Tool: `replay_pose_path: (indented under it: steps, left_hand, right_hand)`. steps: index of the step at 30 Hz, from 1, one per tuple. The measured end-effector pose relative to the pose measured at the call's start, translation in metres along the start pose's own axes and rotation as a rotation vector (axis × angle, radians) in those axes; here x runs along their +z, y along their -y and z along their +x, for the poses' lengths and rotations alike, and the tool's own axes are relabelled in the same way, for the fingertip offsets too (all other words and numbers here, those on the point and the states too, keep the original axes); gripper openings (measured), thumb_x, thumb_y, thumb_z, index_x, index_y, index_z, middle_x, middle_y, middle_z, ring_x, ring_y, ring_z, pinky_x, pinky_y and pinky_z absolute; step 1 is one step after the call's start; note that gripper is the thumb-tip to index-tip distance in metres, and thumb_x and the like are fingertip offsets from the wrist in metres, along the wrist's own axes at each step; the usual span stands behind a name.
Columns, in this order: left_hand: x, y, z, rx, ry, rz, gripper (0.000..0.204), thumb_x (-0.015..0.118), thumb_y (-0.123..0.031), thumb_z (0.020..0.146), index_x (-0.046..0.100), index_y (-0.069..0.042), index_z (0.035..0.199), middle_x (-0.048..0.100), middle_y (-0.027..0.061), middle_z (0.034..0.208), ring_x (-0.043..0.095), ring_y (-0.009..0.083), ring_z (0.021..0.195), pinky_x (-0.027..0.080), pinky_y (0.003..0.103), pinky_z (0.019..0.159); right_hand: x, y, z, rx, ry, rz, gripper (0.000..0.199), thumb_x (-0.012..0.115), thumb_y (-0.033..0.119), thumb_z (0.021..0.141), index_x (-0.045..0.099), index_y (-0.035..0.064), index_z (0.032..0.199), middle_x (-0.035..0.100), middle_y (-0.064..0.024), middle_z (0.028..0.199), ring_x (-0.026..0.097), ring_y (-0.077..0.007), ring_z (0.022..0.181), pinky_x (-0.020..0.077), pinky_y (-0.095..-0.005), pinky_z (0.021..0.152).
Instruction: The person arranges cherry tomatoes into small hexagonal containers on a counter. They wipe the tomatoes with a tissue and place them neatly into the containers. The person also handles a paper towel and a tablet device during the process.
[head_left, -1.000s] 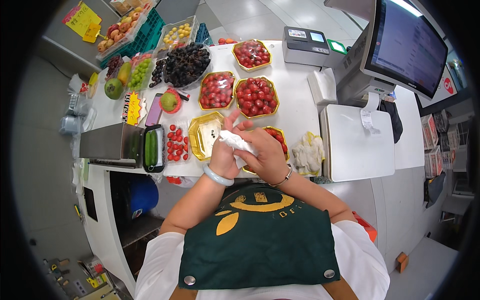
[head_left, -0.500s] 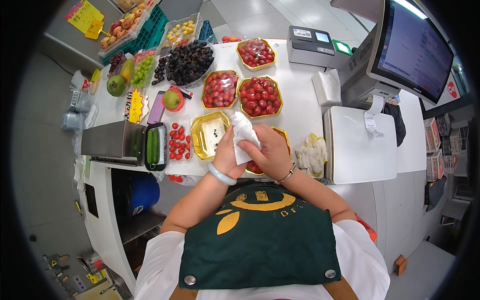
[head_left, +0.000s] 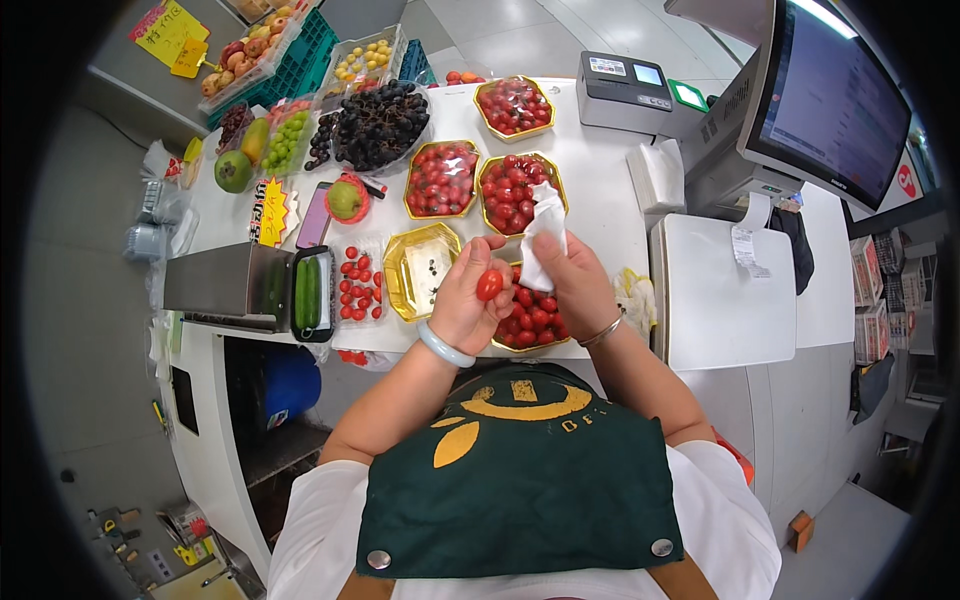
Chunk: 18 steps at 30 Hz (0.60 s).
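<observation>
Two hands, apart, over the front of the white counter [head_left: 610, 190]. Right hand [head_left: 583, 285]: part closed, thumb pinching one white tissue [head_left: 546, 240]; its other fingers are largely hidden. Left hand [head_left: 462, 300]: half curled, palm side up, grasping one small red fruit [head_left: 489, 285] at its fingers, between the unfilled gold tray and the nearest filled one. Counts: gold trays of red fruit [head_left: 442, 216], four; unfilled gold tray [head_left: 407, 268], one, with dark specks; black tray [head_left: 314, 336], one; purple phone [head_left: 313, 215], one; cucumbers [head_left: 308, 293] in the black tray, two visible; green fruit [head_left: 345, 201] in red netting, one.
</observation>
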<state>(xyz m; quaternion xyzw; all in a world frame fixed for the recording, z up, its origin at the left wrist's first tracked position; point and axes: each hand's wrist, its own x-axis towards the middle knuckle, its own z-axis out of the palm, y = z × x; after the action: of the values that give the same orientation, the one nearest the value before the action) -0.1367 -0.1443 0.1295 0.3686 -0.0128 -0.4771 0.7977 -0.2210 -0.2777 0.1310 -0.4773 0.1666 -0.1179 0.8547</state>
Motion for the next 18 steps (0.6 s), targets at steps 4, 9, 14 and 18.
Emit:
replay_pose_path:
  steps: [4, 9, 14, 18]
  left_hand:
    - [-0.010, 0.015, 0.005, 0.093, -0.148, 0.047, 0.034, 0.036, -0.032, 0.102, 0.051, -0.007, 0.119, 0.060, 0.0069, 0.111, 0.059, 0.0200, 0.102, 0.048, 0.035, 0.089]
    - [0.009, 0.017, -0.003, 0.165, -0.259, 0.144, 0.031, 0.036, -0.031, 0.102, 0.052, -0.008, 0.116, 0.062, 0.0060, 0.103, 0.060, 0.0163, 0.089, 0.049, 0.031, 0.075]
    - [-0.004, 0.007, -0.014, -0.043, -0.012, 0.124, 0.029, 0.039, -0.033, 0.103, 0.053, -0.011, 0.115, 0.063, 0.0016, 0.094, 0.059, 0.0119, 0.078, 0.046, 0.026, 0.066]
    - [-0.010, -0.003, -0.014, -0.276, 0.016, -0.215, 0.031, 0.039, -0.036, 0.103, 0.053, -0.012, 0.116, 0.061, 0.0024, 0.105, 0.060, 0.0117, 0.083, 0.048, 0.027, 0.068]
  right_hand:
    - [0.012, -0.008, -0.005, -0.485, 0.026, -0.827, 0.026, 0.068, 0.030, 0.085, 0.062, 0.0073, 0.096, 0.062, -0.0084, 0.083, 0.062, -0.0220, 0.071, 0.0482, -0.0322, 0.062]
    - [0.013, -0.006, -0.005, -0.673, -0.039, -1.108, 0.024, 0.069, 0.029, 0.082, 0.061, 0.0086, 0.091, 0.057, -0.0078, 0.076, 0.060, -0.0281, 0.067, 0.0470, -0.0371, 0.057]
    - [-0.001, -0.011, 0.003, -0.476, -0.070, -1.058, 0.022, 0.066, 0.028, 0.085, 0.061, 0.0070, 0.092, 0.059, -0.0104, 0.076, 0.060, -0.0293, 0.069, 0.0475, -0.0375, 0.060]
    - [-0.002, -0.003, 0.007, -0.102, -0.038, -0.320, 0.025, 0.056, 0.031, 0.095, 0.060, 0.0069, 0.095, 0.059, -0.0016, 0.076, 0.055, -0.0133, 0.066, 0.0437, -0.0302, 0.060]
